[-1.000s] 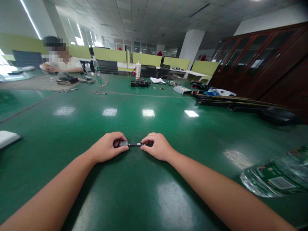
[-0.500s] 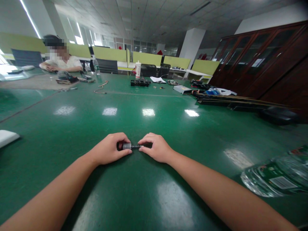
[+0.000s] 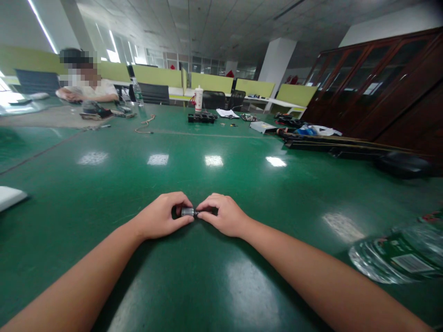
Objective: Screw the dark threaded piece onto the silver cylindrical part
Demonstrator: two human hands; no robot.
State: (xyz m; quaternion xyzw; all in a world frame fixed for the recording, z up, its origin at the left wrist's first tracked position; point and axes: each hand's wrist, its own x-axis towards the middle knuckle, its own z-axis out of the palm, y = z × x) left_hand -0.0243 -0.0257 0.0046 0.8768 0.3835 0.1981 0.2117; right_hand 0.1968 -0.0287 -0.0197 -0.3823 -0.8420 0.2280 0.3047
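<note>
Between thumb and fingers, my left hand [image 3: 165, 216] grips a small silver cylinder [image 3: 188, 211] with a dark end, lying level just above or on the green table [image 3: 207, 267]. A thin dark shaft [image 3: 196, 213] sticks out of its right end. My right hand [image 3: 224, 215] pinches this shaft at its tip, and most of the shaft is hidden behind the fingertips. Both hands are close together, fingertips nearly touching, near the middle of the view.
A large plastic bottle [image 3: 398, 253] lies at the right. A white object [image 3: 11, 198] is at the left edge. Farther back are a black part [image 3: 201, 118], a cord [image 3: 144, 127], a grey box [image 3: 262, 127] and long dark strips [image 3: 311, 142]. A person [image 3: 88, 90] sits at the far left.
My left hand has moved slightly right with the cylinder, and my right fingertips are slightly farther left. The gap between the hands is smaller and less of the shaft shows.
</note>
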